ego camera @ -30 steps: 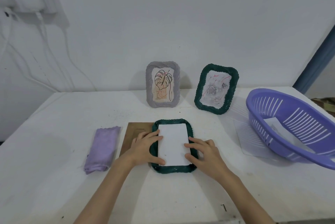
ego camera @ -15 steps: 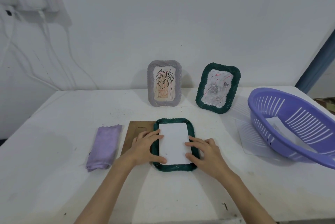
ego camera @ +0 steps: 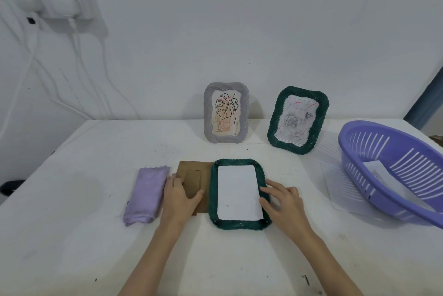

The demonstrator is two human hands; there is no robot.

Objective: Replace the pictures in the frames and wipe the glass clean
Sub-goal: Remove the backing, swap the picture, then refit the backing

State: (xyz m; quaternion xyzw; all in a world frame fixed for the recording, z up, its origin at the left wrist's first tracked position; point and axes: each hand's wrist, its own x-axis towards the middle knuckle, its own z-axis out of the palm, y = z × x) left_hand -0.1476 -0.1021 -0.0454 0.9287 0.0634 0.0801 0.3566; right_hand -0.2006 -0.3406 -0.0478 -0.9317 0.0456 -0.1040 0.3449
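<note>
A dark green frame (ego camera: 214, 199) lies face down on the white table, with a white sheet of paper (ego camera: 238, 191) set in its back. My right hand (ego camera: 281, 202) rests on the frame's right edge, fingertips touching the paper. My left hand (ego camera: 179, 196) lies flat on the brown backing board (ego camera: 194, 172) just left of the frame, fingers spread. A folded lilac cloth (ego camera: 146, 193) lies left of the board. A grey frame (ego camera: 225, 113) with a leaf drawing and a second green frame (ego camera: 298, 119) with a rose picture stand at the back against the wall.
A purple plastic basket (ego camera: 393, 171) holding paper stands tilted at the right, over a clear ribbed sheet (ego camera: 335, 175). White cables (ego camera: 79, 60) hang down the wall at the left from a socket block. The table (ego camera: 72, 199) has small dark specks.
My left hand has left the face-down frame's left edge and shifted left onto the brown backing board. My right hand stays at the frame's right edge.
</note>
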